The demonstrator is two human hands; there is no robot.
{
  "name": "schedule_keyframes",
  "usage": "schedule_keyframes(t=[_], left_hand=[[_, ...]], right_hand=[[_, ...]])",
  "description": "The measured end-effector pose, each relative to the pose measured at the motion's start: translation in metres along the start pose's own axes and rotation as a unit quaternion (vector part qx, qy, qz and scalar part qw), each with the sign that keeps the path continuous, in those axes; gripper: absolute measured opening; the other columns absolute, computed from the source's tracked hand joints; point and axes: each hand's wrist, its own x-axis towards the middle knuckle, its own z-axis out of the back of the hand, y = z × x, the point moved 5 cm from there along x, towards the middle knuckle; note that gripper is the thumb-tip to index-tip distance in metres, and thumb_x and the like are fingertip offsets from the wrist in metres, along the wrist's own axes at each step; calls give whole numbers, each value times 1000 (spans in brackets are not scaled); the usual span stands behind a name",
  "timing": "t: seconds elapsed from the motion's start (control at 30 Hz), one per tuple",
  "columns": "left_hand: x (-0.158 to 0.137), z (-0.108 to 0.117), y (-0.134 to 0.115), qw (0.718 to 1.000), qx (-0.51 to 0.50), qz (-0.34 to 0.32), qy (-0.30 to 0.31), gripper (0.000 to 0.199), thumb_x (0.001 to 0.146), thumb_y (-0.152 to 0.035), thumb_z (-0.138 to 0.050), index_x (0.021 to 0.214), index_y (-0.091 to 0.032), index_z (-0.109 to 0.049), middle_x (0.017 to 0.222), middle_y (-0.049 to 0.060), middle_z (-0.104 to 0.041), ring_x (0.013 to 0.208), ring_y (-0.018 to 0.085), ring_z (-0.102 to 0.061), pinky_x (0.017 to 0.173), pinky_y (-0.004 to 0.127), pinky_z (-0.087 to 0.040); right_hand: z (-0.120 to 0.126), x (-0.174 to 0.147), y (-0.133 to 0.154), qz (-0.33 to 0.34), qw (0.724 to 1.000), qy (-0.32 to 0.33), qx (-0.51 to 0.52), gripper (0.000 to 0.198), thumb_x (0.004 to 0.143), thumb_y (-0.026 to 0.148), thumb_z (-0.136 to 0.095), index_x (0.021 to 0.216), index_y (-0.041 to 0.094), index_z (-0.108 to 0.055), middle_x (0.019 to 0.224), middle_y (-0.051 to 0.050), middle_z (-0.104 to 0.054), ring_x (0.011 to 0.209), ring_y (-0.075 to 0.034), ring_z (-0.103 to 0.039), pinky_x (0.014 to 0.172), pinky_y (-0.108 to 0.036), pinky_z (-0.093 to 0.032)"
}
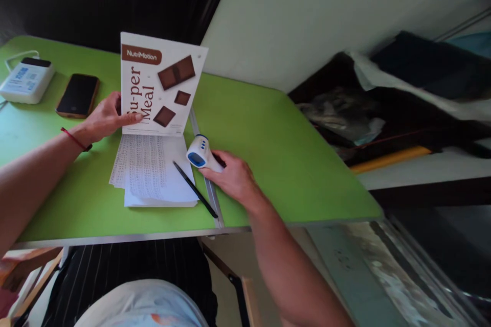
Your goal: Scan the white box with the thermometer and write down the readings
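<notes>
My left hand (109,115) grips a white box (184,117) by its left side, thumb on the front. The box stands upright behind the papers, its face printed "NutriMotion Su-per Meal" with brown chocolate pieces. In my right hand (236,173) is a white and blue infrared thermometer (198,152), its small screen turned up toward me; my fingers wrap its handle. Printed sheets of paper (153,173) lie in a stack in front of the box. Across the stack's right edge rests a black pen (195,189).
A phone (79,94) lies at the left on the green table (268,127). Behind it is a white device (28,82) with a dark top and a cable. A metal strip (211,196) crosses the tabletop. Shelves with cloth (406,66) stand at the right.
</notes>
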Motion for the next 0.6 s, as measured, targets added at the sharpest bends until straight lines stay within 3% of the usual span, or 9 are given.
schedule_keyframes(t=[0.17,0.27,0.4,0.47,0.53,0.6], left_hand=[[1,5,1,999,34,-5,14,61,69,-51,-90,117,-21,-67,125,12,-74,117,38,-69,100,52,-56],[3,5,0,997,71,-1,18,71,62,-48,-94,121,-24,-64,126,11,-73,118,39,-67,98,53,-56],[5,1,1,992,108,9,59,69,59,-47,-93,118,-25,-66,123,10,-73,121,39,-65,100,54,-54],[1,0,2,986,148,3,73,65,58,-47,-93,114,-26,-68,121,9,-72,126,41,-60,104,57,-50],[-10,5,2,975,220,3,29,68,52,-47,-95,111,-26,-67,118,9,-69,128,44,-55,108,59,-45],[-28,11,0,950,309,33,-30,68,47,-49,-98,102,-24,-65,106,9,-66,119,45,-57,104,61,-45]], right_hand=[[-8,-3,-7,27,996,11,-89,35,78,41,-78,108,21,-75,92,-9,-76,68,-20,-64,59,-32,-49],[-6,-6,-3,68,991,16,-117,32,81,40,-75,108,21,-73,93,-9,-74,73,-22,-65,64,-35,-52],[9,-21,14,146,976,-60,-149,32,85,37,-72,111,18,-71,109,-17,-72,96,-30,-67,78,-44,-57],[10,-31,25,172,977,-68,-108,21,90,34,-66,105,20,-71,102,-14,-73,88,-26,-68,75,-41,-57],[1,-39,35,193,978,-16,-74,14,94,33,-64,96,21,-70,85,-8,-73,73,-21,-66,67,-35,-54],[-11,-44,44,203,976,29,-78,11,92,31,-67,92,21,-70,80,-7,-73,71,-21,-66,63,-33,-51]])
